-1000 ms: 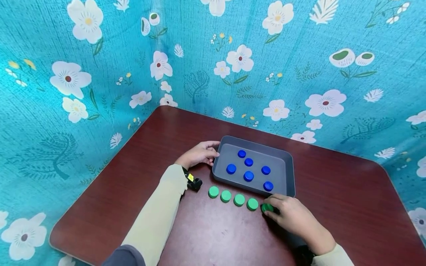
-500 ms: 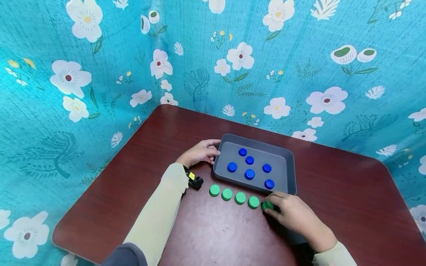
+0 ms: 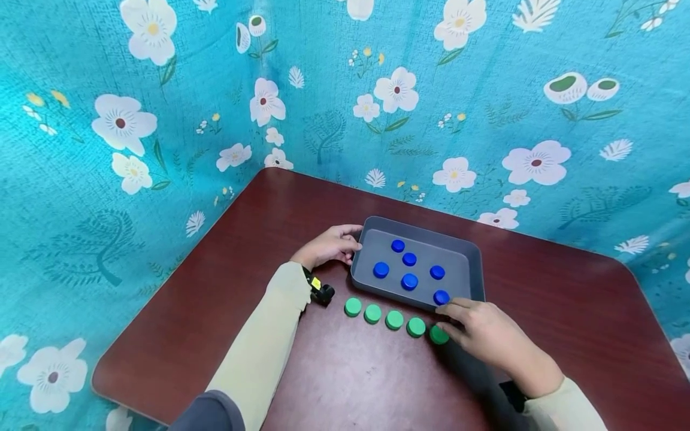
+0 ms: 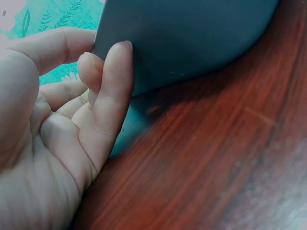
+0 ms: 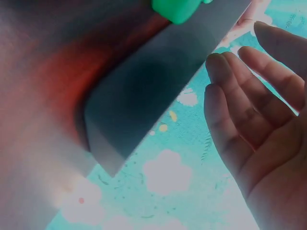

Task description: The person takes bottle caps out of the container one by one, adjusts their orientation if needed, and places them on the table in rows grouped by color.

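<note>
- Head view: the person's right hand (image 3: 485, 332) hangs over the rightmost round green plastic cap (image 3: 439, 335); whether they touch I cannot tell. Right wrist view shows fingers and thumb apart, gripping nothing. A low sweep could slide that cap.
- To its left lie four more round green plastic caps (image 3: 394, 319) in a row; the black wrist camera (image 3: 323, 294), near the leftmost, could bump it if the arm draws back.
- Just beyond sits the dark-grey rectangular tray (image 3: 458, 272) with six round blue plastic caps (image 3: 409, 282) inside; a jolt could shift them.
- The left hand (image 3: 331, 244) pinches the tray's left rim; a tug nearward could push the tray into the row.
</note>
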{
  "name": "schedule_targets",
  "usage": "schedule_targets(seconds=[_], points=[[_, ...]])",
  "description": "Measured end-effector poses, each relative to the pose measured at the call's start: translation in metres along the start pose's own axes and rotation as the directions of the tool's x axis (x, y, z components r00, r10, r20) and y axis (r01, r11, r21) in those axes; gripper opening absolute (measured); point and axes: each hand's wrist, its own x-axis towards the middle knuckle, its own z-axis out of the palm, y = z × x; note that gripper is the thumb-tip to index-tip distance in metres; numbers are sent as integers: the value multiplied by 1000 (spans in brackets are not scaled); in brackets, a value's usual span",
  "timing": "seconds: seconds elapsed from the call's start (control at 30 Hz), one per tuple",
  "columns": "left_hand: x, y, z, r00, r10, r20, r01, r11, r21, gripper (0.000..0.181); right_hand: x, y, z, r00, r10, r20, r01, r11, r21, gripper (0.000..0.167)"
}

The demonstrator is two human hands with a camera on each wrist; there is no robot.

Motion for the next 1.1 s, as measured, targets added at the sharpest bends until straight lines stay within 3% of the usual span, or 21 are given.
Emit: schedule_targets(seconds=[0.17,0.33,0.57,0.83,0.97,1.1], points=[[1,0,2,1000,-8,17,8,1000,-18,63,10,-2,-9,999,-23,22,23,1000,-12,24],[-2,-1,1,1000,-14,-6,14,1000,-12,62,29,-4,-12,996,-33,85,32,999,16,21],[1,1,0,1000,-10,-9,10,1000,-3,63,57,12,-11,989,-58,135,51,997,57,21],[7,9,1,1000,24,7,-24,1000,3,62,90,20,-17,980,-53,190,51,999,18,32],[6,6,0,1000,17,7,-17,1000,-11,62,105,18,-11,966,-13,259,13,1000,3,39],[3,2,-2,1000,-3,10,3,1000,-11,63,118,14,-3,935,26,354,-36,999,21,41]])
